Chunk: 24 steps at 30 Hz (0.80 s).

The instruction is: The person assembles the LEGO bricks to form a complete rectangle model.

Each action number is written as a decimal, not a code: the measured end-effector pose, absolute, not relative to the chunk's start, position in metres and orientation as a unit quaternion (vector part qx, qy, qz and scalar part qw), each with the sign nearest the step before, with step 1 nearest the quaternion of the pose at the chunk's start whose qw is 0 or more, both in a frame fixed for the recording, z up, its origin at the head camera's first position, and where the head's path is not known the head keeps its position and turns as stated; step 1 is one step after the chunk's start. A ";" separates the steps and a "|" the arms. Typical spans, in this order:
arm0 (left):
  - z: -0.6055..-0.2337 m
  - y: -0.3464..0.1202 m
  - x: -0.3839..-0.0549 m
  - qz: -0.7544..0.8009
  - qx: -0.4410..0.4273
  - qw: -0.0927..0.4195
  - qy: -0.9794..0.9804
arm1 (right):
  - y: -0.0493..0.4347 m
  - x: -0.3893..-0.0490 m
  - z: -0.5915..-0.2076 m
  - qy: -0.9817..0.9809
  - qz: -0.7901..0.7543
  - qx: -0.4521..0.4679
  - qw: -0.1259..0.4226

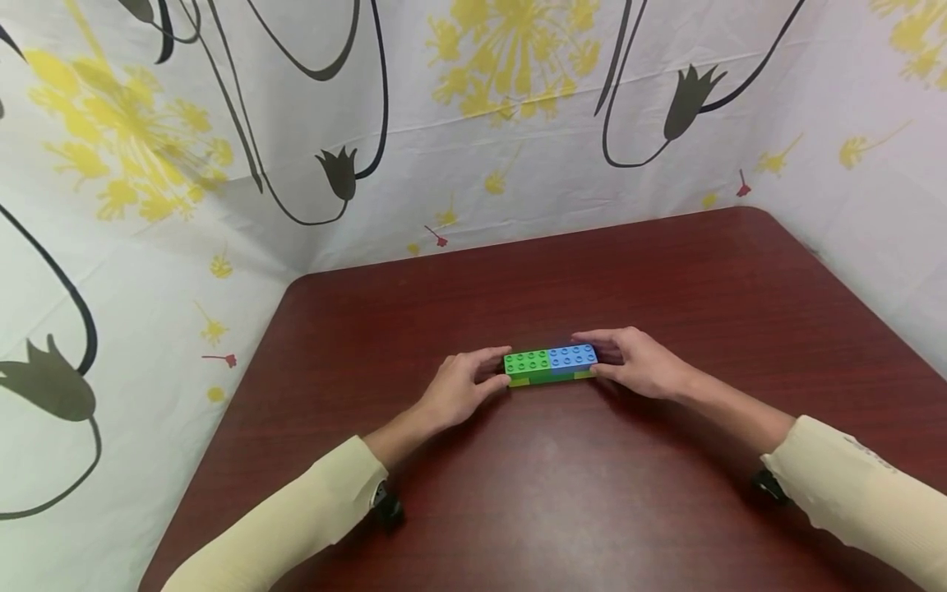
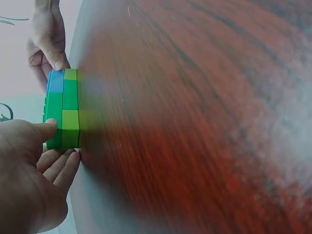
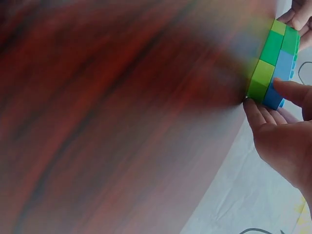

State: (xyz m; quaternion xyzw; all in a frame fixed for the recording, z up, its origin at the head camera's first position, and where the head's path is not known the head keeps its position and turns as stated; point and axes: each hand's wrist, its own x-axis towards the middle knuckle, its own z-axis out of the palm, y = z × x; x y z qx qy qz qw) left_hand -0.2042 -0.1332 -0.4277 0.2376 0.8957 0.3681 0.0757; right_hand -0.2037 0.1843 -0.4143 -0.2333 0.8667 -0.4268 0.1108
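Note:
Two layers of toy building bricks form a low bar on the table. A bright green brick and a blue brick lie end to end on top, their studs facing up. Beneath them is a darker green brick between two lime bricks. My left hand holds the green end, thumb on the front face and fingers round the end and back. At the blue end, my right hand grips likewise, its thumb against the blue brick's front. The bar's back face is hidden.
The dark red wood-grain table has rounded far corners. White cloth with yellow and grey flower prints hangs behind it and at both sides. Dark wrist devices sit under the cream sleeves.

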 end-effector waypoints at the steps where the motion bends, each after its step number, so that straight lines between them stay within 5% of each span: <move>1: -0.428 -0.133 -0.204 0.370 0.237 0.074 0.895 | 0.184 -0.204 -0.414 0.865 -0.428 -0.235 0.114; 24: -0.423 -0.157 -0.199 0.380 0.215 0.025 0.899 | 0.158 -0.204 -0.411 0.876 -0.417 -0.231 0.073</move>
